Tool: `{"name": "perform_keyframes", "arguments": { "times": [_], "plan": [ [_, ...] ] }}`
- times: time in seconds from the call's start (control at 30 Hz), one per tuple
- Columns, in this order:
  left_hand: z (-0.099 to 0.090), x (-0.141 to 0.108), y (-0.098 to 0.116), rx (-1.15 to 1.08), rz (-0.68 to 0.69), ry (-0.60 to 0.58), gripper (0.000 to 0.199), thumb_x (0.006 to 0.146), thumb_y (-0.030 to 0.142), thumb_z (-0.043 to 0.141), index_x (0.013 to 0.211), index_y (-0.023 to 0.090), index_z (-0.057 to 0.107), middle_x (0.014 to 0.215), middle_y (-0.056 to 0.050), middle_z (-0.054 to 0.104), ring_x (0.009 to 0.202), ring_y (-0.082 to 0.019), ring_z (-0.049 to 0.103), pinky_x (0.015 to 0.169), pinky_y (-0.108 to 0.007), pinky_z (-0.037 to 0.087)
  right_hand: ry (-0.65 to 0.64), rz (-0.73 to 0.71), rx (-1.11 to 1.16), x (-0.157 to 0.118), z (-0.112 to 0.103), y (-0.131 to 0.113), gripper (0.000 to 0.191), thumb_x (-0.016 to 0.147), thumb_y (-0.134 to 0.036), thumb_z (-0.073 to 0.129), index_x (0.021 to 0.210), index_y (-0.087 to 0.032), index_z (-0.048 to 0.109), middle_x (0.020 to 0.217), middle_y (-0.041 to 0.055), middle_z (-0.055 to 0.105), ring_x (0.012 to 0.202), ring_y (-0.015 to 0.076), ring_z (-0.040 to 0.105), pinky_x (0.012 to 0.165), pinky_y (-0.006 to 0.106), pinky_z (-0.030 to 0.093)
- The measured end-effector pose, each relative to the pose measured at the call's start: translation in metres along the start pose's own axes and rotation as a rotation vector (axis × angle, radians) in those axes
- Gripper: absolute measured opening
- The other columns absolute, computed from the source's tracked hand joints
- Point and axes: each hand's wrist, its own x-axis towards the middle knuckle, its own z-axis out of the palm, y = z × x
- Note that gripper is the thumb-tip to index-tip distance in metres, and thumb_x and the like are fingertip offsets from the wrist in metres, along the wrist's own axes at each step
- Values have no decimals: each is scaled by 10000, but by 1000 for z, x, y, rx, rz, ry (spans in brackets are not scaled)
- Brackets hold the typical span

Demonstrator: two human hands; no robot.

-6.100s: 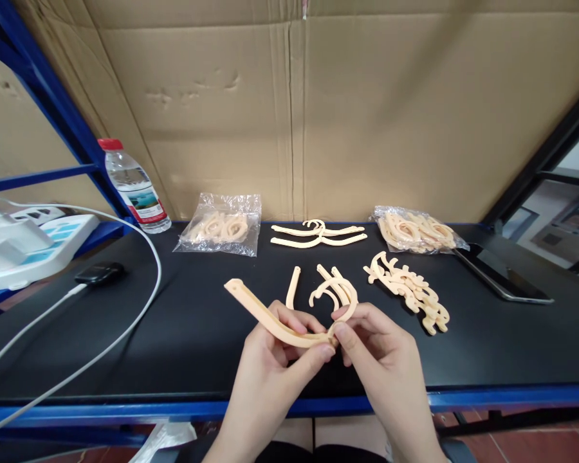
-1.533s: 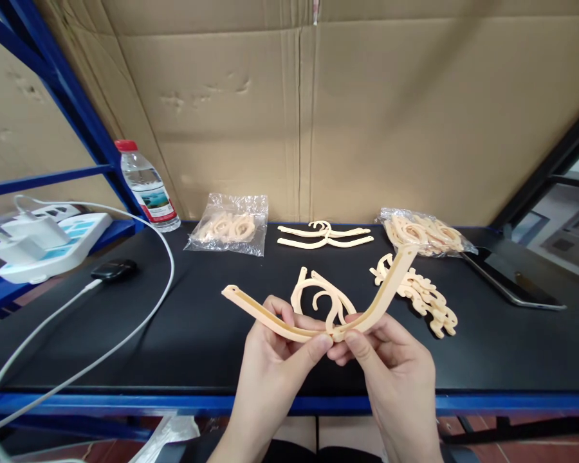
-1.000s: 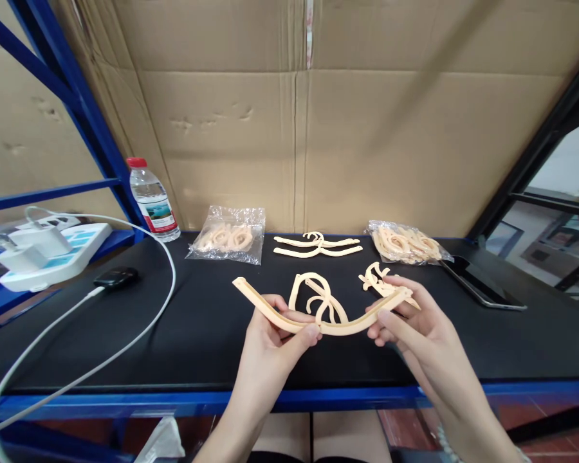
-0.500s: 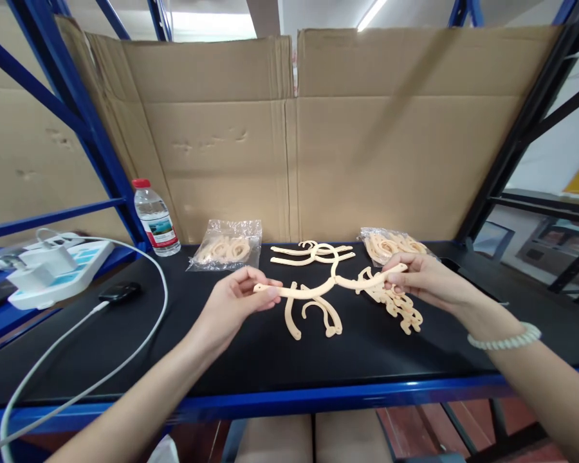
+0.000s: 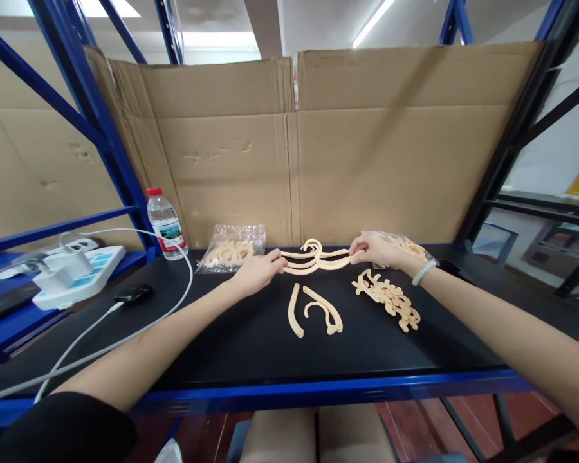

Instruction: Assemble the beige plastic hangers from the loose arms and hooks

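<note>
A beige plastic clothes hanger [image 5: 335,264] lies at the back middle of the black tabletop, on or right against other hangers with hooks [image 5: 311,245]. My left hand [image 5: 263,270] pinches its left end, and my right hand [image 5: 367,249] has its fingers closed on the right end. Nearer to me, a loose curved hanger arm [image 5: 294,313] rests by itself. Beside it are another arm [image 5: 330,305] and a hook piece [image 5: 318,305], touching at their lower ends. A heap of small beige hook parts [image 5: 390,299] sits below my right forearm's wrist.
Clear plastic bags of beige parts lie at the back, one on the left [image 5: 231,249] and one partly behind my right hand [image 5: 405,245]. A water bottle [image 5: 167,225], a power strip [image 5: 84,273], a black device [image 5: 134,294] and a white cable [image 5: 190,276] are on the left. Cardboard [image 5: 222,161] stands behind.
Both hands have moved away from me, carrying the hanger from above the middle of the table to the hangers at the back. The loose pieces in front stay put.
</note>
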Motion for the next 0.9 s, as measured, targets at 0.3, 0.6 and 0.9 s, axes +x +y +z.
{"name": "perform_keyframes", "arguments": {
  "times": [0.3, 0.6, 0.9],
  "plan": [
    [25, 21, -7, 180, -53, -168, 302, 932, 315, 585, 1190, 158, 585, 1189, -94, 616, 995, -220, 633, 838, -428, 550, -72, 27, -398, 28, 28, 6, 309, 940, -334, 586, 1200, -167, 587, 1205, 87, 606, 1006, 217, 624, 847, 421, 540],
    [38, 31, -16, 185, -136, -182, 328, 932, 317, 585, 1220, 162, 571, 1222, -102, 602, 1021, -232, 627, 850, -438, 547, 32, 22, -473, 37, 31, 17, 317, 941, -333, 583, 1213, -171, 579, 1220, 92, 598, 1020, 220, 620, 857, 429, 536],
    [25, 25, 2, 136, -154, -94, 312, 934, 315, 582, 1206, 163, 579, 1215, -98, 606, 1023, -230, 626, 856, -441, 544, 158, -38, -318, 21, 25, 17, 270, 939, -328, 588, 1149, -158, 604, 1146, 77, 627, 962, 198, 633, 825, 405, 543]
  ]
}}
